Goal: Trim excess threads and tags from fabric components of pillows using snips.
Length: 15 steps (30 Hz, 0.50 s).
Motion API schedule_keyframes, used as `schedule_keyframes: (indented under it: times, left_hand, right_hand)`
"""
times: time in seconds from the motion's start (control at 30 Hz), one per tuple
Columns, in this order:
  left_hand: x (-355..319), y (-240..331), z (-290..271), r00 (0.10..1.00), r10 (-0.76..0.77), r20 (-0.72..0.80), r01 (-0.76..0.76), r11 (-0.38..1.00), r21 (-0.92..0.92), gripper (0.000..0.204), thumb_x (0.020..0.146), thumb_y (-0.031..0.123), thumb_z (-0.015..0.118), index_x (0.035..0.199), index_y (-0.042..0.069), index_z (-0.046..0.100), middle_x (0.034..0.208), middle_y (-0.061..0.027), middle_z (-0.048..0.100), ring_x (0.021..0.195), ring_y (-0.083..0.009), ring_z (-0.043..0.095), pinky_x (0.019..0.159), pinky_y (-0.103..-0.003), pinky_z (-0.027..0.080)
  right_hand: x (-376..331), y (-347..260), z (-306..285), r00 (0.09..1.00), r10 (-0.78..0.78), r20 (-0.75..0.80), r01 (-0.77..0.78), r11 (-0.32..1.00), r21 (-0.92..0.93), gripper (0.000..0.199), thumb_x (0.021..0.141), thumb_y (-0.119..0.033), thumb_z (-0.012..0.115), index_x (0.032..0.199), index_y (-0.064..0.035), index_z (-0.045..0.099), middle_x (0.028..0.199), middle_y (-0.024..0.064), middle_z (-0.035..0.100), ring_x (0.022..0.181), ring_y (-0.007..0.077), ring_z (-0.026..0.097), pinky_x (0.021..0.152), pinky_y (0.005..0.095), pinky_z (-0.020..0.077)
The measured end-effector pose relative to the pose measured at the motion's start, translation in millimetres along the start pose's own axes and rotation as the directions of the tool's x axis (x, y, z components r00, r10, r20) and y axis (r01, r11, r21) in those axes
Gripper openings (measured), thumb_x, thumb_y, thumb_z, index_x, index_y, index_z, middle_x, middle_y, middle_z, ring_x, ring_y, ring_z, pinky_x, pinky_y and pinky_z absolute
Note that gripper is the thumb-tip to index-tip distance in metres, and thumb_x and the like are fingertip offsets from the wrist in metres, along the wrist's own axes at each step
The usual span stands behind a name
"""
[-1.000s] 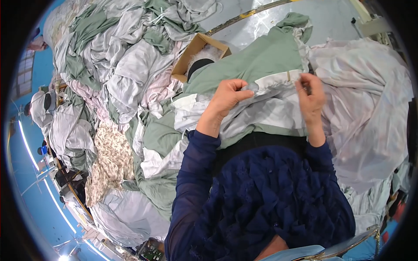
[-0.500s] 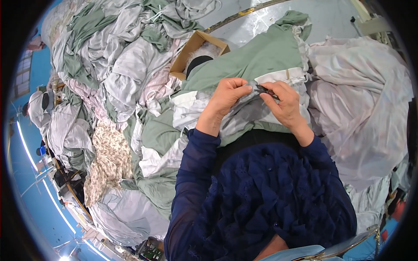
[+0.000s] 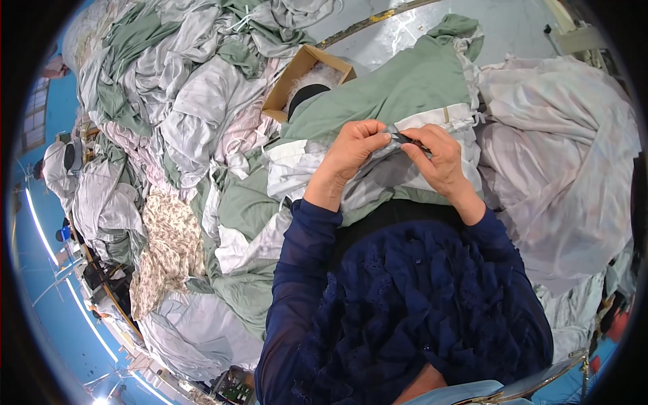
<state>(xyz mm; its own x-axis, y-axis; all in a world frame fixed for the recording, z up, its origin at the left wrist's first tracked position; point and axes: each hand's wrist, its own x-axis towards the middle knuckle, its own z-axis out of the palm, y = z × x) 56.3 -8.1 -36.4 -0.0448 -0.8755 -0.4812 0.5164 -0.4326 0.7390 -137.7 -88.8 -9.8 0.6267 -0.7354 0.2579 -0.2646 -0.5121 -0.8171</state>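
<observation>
Over the cloth in front of me, my two hands meet at chest height. My right hand (image 3: 440,156) is closed around a small pair of dark snips (image 3: 401,138), whose grey metal end points left. Thumb and forefinger of my left hand (image 3: 351,152) are pinched together right at that metal end; what lies between them is too small to make out. Beneath both hands lies a green and white fabric piece (image 3: 378,101), bunched toward me, with a white band (image 3: 432,117) along it just beyond my right hand.
An open cardboard box (image 3: 278,101) with pale fluff and a black rounded thing (image 3: 307,96) stands beyond my left hand. Heaps of grey-white and green cloth (image 3: 196,101) fill the left. Pale sheer fabric (image 3: 553,162) is piled at right. A patterned beige cloth (image 3: 169,236) hangs lower left.
The snips have turned slightly between my fingers, and more of the grey metal end shows. Both hands stay almost in the same place.
</observation>
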Motion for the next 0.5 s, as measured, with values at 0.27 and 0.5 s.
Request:
schedule_keyframes:
  times: [0.27, 0.5]
  left_hand:
    - [0.0, 7.2, 7.5, 0.999, -0.003, -0.033, 0.004, 0.999, 0.037, 0.009, 0.088, 0.007, 0.067, 0.096, 0.002, 0.067, 0.084, 0.0041, 0.064, 0.071, -0.0021, 0.054, 0.064, -0.018, 0.042]
    - [-58.3, 23.6, -9.9, 0.921, 0.281, -0.27, -0.141, 0.887, 0.44, 0.008, 0.081, 0.006, 0.07, 0.087, 0.0, 0.069, 0.079, 0.0035, 0.063, 0.073, -0.0042, 0.052, 0.063, -0.022, 0.04]
  right_hand:
    - [-5.1, 9.1, -5.0, 0.996, 0.081, -0.038, -0.079, 0.996, 0.047, 0.019, 0.085, -0.004, 0.07, 0.104, -0.0013, 0.068, 0.078, 0.0051, 0.062, 0.067, 0.0148, 0.057, 0.059, 0.0278, 0.0442]
    - [-4.7, 40.7, -34.0, 0.857, 0.424, -0.294, -0.301, 0.873, 0.383, 0.022, 0.092, -0.008, 0.067, 0.111, 0.0017, 0.063, 0.079, -0.0063, 0.051, 0.069, 0.0031, 0.044, 0.062, 0.0187, 0.0372]
